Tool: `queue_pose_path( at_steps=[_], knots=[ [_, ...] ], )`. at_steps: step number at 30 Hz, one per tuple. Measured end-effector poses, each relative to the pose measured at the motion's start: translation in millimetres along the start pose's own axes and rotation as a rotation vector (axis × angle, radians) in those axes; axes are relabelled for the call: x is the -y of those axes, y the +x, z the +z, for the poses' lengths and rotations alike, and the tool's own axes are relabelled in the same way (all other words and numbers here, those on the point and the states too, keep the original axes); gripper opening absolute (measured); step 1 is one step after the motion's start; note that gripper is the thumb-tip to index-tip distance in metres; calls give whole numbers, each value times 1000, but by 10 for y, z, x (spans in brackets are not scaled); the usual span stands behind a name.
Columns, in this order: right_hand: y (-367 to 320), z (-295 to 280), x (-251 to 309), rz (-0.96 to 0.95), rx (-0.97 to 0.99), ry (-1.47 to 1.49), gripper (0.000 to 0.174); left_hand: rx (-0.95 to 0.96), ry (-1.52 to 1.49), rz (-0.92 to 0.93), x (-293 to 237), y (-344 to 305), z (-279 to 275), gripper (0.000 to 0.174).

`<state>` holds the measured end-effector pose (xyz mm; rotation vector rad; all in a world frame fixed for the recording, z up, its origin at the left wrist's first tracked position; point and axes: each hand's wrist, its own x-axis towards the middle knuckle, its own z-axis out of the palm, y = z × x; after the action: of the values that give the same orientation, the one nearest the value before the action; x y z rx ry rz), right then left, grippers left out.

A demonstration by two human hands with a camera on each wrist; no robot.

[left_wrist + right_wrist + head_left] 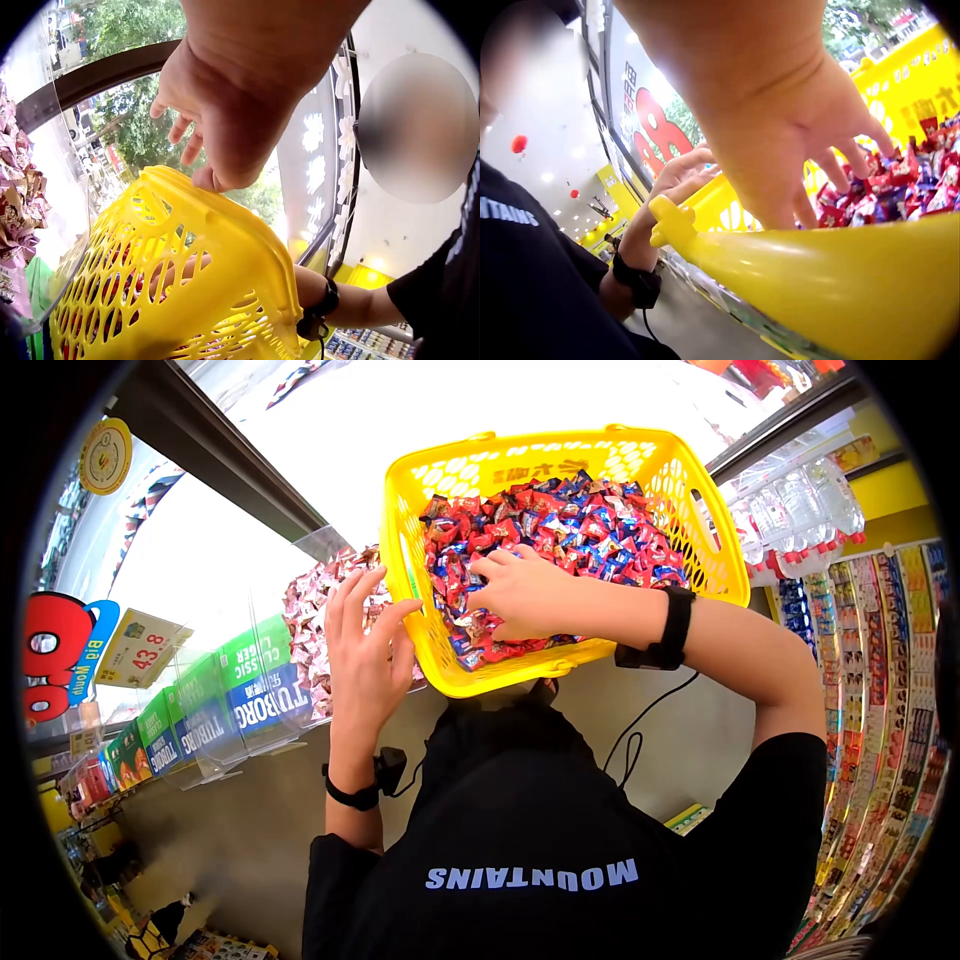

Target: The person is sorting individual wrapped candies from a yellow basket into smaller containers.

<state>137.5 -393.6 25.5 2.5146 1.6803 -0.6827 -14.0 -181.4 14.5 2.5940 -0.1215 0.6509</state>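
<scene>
A yellow plastic basket (462, 682) holds a heap of wrapped candies (600, 525) in red and blue wrappers. My right hand (525, 595) reaches in over the near rim, fingers spread loosely low over the candies. In the right wrist view, that right hand (795, 142) has its fingertips close to the wrappers, and nothing shows held in it. My left hand (365, 625) is at the basket's left side, its fingers extended upward. Seen from the left wrist, the thumb of the left hand (232, 131) lies right at the rim of the basket (247, 225).
Left of the basket, pink-wrapped candies (310, 600) lie behind a clear panel. Green and blue Tuborg boxes (262, 670) line the ledge, with a price card (145, 648) beyond. Bottles (800, 510) stand at the right, above shelves of packaged goods (880, 660). A cable (640, 735) hangs below.
</scene>
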Motion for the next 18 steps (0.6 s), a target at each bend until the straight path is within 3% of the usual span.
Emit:
queue_pose_path(
  at_steps=[4, 8, 18],
  knots=[
    [293, 73, 105, -4, 129, -48, 55, -15, -21, -36, -26, -59, 7, 30],
    [475, 229, 77, -42, 56, -172, 44, -20, -39, -54, -55, -109, 29, 31],
    [536, 80, 49, -38, 142, -8, 29, -20, -52, -70, -111, -115, 4, 35]
  ],
)
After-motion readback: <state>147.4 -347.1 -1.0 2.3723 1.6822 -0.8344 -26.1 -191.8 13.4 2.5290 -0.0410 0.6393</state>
